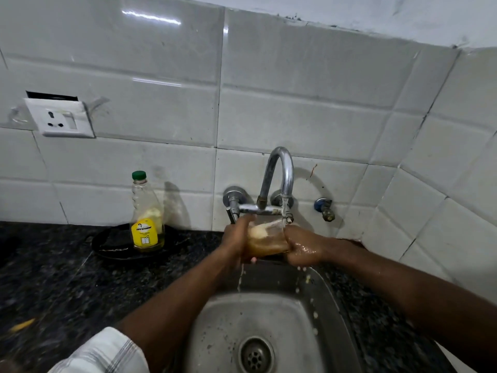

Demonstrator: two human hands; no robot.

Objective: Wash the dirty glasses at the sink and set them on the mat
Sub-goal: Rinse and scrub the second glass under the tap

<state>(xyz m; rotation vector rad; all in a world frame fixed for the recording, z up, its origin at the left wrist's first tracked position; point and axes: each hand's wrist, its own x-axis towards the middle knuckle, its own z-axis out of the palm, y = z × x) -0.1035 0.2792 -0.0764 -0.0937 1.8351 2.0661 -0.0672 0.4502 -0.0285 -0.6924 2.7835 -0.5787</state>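
**Glass being rinsed under the tap**

The glass is being held above the far edge of the sink, right under the tap, and a thin stream of water is being run onto its upper right edge. It is being gripped from both sides. The left hand, blurred, is being curled round its left side. The right hand, wet and shining, is being wrapped round its right side. The glass is being shown brownish and tilted, and a pale yellow lump is being seen through it at the upper left, too blurred to name. Drips are being shed below both hands into the sink. Over on the left, on the dark counter, a green-capped bottle is being kept upright on a black dish near the tiled wall.
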